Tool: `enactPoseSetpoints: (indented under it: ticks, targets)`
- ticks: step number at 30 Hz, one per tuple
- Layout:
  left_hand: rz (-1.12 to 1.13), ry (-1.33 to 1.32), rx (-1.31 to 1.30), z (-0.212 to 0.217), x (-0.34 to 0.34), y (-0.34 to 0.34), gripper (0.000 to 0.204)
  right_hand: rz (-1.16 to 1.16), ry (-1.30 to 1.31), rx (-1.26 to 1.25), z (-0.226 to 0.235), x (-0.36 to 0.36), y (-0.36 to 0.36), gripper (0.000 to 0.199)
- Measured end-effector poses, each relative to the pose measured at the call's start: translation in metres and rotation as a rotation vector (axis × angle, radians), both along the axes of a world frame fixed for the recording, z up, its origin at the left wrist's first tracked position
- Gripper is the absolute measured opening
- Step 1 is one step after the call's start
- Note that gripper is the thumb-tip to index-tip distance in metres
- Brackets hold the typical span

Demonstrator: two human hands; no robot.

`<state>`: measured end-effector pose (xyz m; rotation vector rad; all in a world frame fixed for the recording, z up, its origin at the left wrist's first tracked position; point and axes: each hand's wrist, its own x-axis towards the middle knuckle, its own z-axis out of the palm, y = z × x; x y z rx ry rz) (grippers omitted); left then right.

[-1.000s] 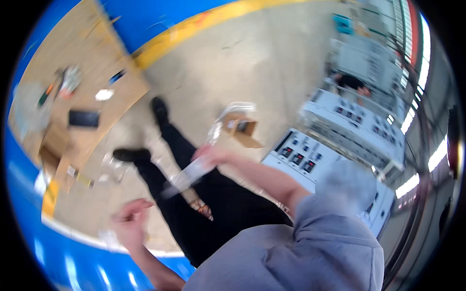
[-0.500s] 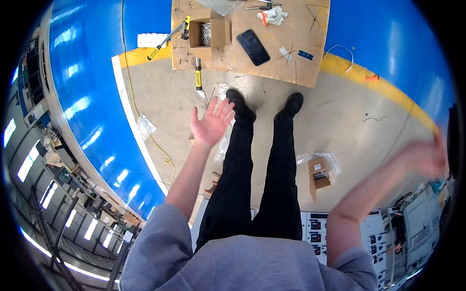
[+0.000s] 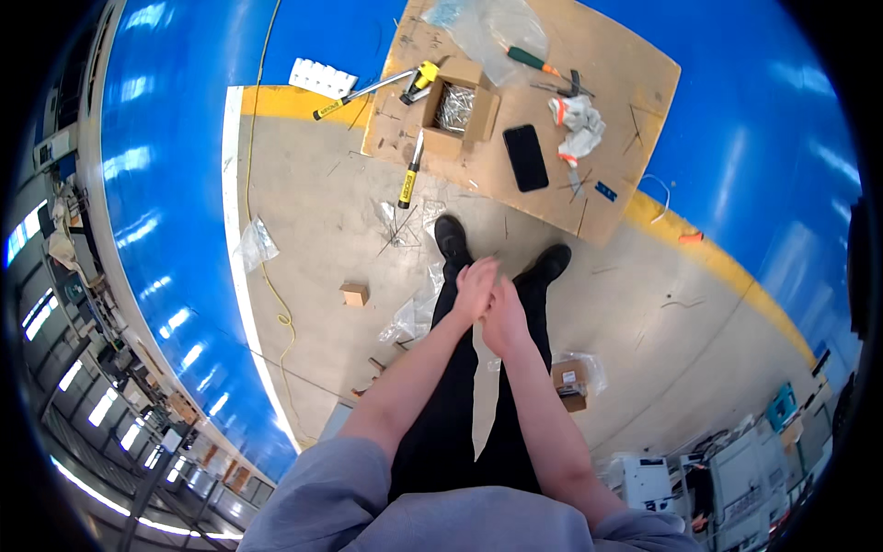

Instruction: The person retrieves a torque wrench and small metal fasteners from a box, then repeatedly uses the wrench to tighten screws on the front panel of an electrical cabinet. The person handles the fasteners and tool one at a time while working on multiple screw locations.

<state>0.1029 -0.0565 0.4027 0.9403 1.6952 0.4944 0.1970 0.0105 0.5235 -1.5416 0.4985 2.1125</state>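
Observation:
Over the gap between my legs, my left hand (image 3: pixel 474 289) and my right hand (image 3: pixel 504 320) are clasped together. The left fingers bend across the right hand, and the right fingers are partly hidden behind them. No object shows between the palms. Beyond my shoes stands a wooden board table (image 3: pixel 639 87). An open cardboard box (image 3: pixel 484 114) on it holds many small metal fasteners (image 3: pixel 453 109). To its right lie a black phone (image 3: pixel 525 158) and white gloves (image 3: pixel 579 127) with orange trim. A yellow-and-black handled tool (image 3: pixel 407 186) sticks out over the table's near edge.
A green-and-orange screwdriver (image 3: pixel 531 61) lies by a clear plastic bag (image 3: pixel 492 26) on the table. A small carton (image 3: pixel 354 293), an opened box (image 3: pixel 570 379) and a yellow cable (image 3: pixel 283 319) lie on the floor. Thin wires and plastic wrap are scattered near my shoes.
My hands were wide apart, the left open with its palm up and the right blurred far out to the right. They have come together in the middle. The view has also turned.

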Motion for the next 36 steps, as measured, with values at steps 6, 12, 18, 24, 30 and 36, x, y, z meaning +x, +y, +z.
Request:
enactPoseSetpoints:
  ticks: [6, 12, 18, 24, 30, 36]
  targets:
    - [0.065, 0.433, 0.062, -0.036, -0.111, 0.050, 0.027, 0.106, 0.369, 0.147, 0.004, 0.098, -0.002, 0.045]
    - [-0.075, 0.760, 0.218, -0.070, -0.230, 0.217, 0.060, 0.436, -0.346, -0.101, -0.078, 0.135, -0.056, 0.041]
    - [-0.490, 0.951, -0.248, -0.089, -0.283, 0.347, 0.126, 0.544, -0.289, 0.163, -0.139, 0.007, -0.031, 0.030]
    - [-0.472, 0.789, -0.122, -0.114, -0.333, 0.330, 0.072, 0.553, -0.833, 0.504, -0.165, -0.142, 0.131, 0.089]
    - [-0.197, 0.605, -0.120, -0.130, -0.338, 0.244, 0.033, 0.695, -0.736, 0.268, -0.219, -0.162, 0.217, 0.065]
    - [0.737, -0.004, -0.262, -0.065, -0.312, 0.117, 0.037, 0.595, -0.556, 0.392, -0.220, -0.112, 0.193, 0.035]
